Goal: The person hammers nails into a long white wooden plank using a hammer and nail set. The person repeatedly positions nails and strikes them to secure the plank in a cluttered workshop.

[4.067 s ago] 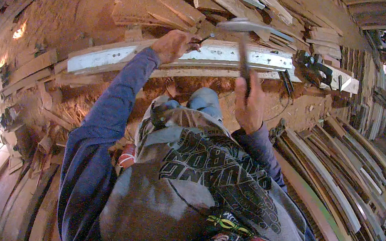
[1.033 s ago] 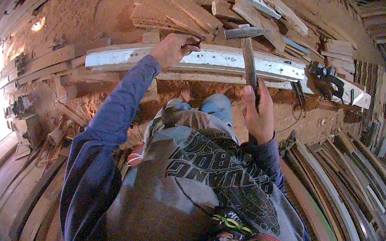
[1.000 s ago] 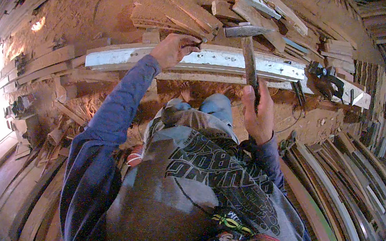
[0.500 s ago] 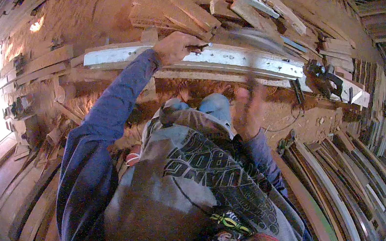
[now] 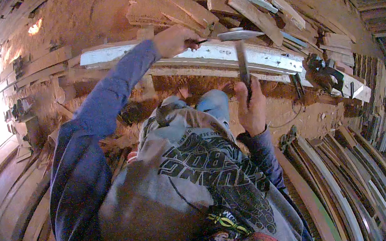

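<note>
Now, left hand: pinching a thin dark rod near the middle of the white board's far edge.
Right hand: grasping a hammer by its handle.
Hammer: showing its head near the board's far edge, just right of the rod, not touching it.
Dark tool: sitting at the board's right end.
Loose planks: lying beyond the far edge.

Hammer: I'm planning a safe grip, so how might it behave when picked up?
The hammer probably feels top-heavy, its broad grey head crossing the end of a slim handle. It's likely stiff, since the handle looks straight.
</note>
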`<action>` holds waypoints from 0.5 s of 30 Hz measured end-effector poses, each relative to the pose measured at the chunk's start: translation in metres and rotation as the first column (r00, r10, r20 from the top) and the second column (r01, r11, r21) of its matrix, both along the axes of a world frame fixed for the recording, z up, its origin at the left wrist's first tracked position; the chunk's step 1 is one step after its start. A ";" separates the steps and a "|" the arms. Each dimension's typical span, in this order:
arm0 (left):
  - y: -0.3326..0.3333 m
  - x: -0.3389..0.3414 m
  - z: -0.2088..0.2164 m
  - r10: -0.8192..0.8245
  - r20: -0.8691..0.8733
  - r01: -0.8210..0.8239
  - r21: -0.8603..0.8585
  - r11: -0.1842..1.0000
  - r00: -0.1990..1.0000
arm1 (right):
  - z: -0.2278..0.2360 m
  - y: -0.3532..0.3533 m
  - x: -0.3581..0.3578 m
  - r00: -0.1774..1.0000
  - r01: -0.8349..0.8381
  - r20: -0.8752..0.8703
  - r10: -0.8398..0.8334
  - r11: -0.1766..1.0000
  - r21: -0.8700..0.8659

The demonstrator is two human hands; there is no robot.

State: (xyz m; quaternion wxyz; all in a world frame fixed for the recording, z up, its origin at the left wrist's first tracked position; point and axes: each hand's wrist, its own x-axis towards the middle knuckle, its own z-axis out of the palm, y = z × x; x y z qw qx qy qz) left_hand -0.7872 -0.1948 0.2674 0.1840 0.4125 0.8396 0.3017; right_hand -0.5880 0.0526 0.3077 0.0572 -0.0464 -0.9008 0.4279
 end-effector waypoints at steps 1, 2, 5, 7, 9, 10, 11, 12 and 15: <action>0.008 -0.006 0.000 -0.027 -0.048 0.023 -0.087 0.996 0.998 | -0.003 0.002 0.001 0.997 0.023 0.080 -0.010 0.988 -0.155; 0.018 -0.010 -0.001 -0.045 -0.007 0.043 -0.147 0.988 0.999 | -0.004 0.005 0.001 0.987 0.073 0.158 -0.025 0.951 -0.301; 0.052 -0.025 -0.005 -0.151 0.034 0.154 -0.303 0.941 0.988 | -0.006 0.005 0.002 0.944 0.234 0.329 -0.020 0.746 -0.624; 0.068 -0.032 -0.008 -0.303 0.046 0.297 -0.380 0.876 0.952 | -0.006 0.004 0.003 0.928 0.278 0.370 0.032 0.602 -0.749; 0.072 -0.037 -0.008 -0.272 0.170 0.319 -0.404 0.857 0.947 | -0.006 0.003 0.004 0.895 0.366 0.444 -0.032 0.621 -0.693; 0.074 -0.039 -0.009 -0.258 0.231 0.335 -0.416 0.846 0.938 | -0.006 0.003 0.005 0.850 0.455 0.516 -0.105 0.637 -0.622; 0.074 -0.040 -0.009 -0.274 0.213 0.341 -0.425 0.838 0.938 | -0.006 0.004 0.007 0.876 0.423 0.475 -0.079 0.600 -0.679; 0.072 -0.040 -0.010 -0.288 0.193 0.345 -0.433 0.833 0.938 | -0.006 0.005 0.008 0.867 0.449 0.487 -0.102 0.582 -0.678; 0.053 -0.035 -0.010 -0.134 0.015 0.135 -0.142 0.981 0.991 | -0.002 0.009 0.016 0.859 0.474 0.488 -0.157 0.606 -0.639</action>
